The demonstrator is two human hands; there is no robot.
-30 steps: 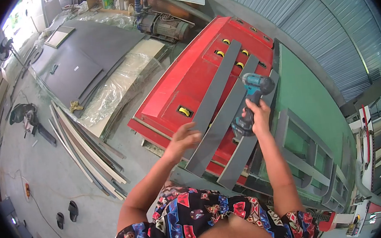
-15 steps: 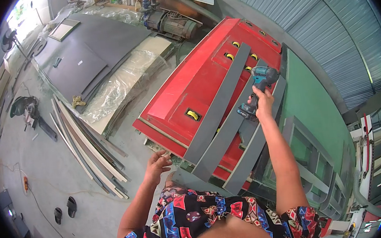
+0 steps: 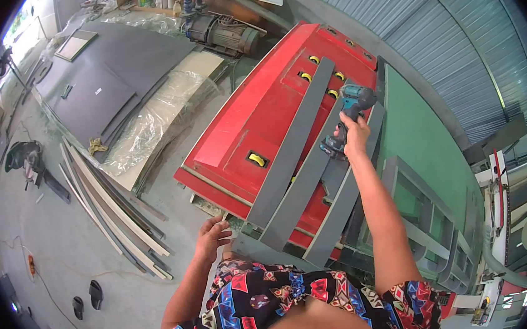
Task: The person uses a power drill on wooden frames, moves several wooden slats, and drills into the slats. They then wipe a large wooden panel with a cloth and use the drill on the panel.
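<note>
My right hand (image 3: pixel 355 132) is wrapped round the handle of a teal and black cordless drill (image 3: pixel 356 99), held above the grey boards with its battery end toward me. Beneath it, long grey boards (image 3: pixel 296 143) lie slantwise across a red case (image 3: pixel 227 144) with yellow-handled latches (image 3: pixel 257 159). Close to the case's near left corner is my left hand (image 3: pixel 210 239), palm inward and fingers curled together. Whatever those fingers may hold is too small to make out.
Grey frames (image 3: pixel 428 222) lean on a green panel (image 3: pixel 420 126) at the right. Long strips (image 3: pixel 114 212) lie on the floor at left, near plastic-wrapped sheets (image 3: pixel 152 114). A pump motor (image 3: pixel 224 35) stands behind. Slippers (image 3: pixel 96 295) and a cable (image 3: pixel 57 308) lie lower left.
The view has shifted slightly, so the scene sits further left. My right hand still holds the drill over the boards. My left hand's fingers have drawn closer together.
</note>
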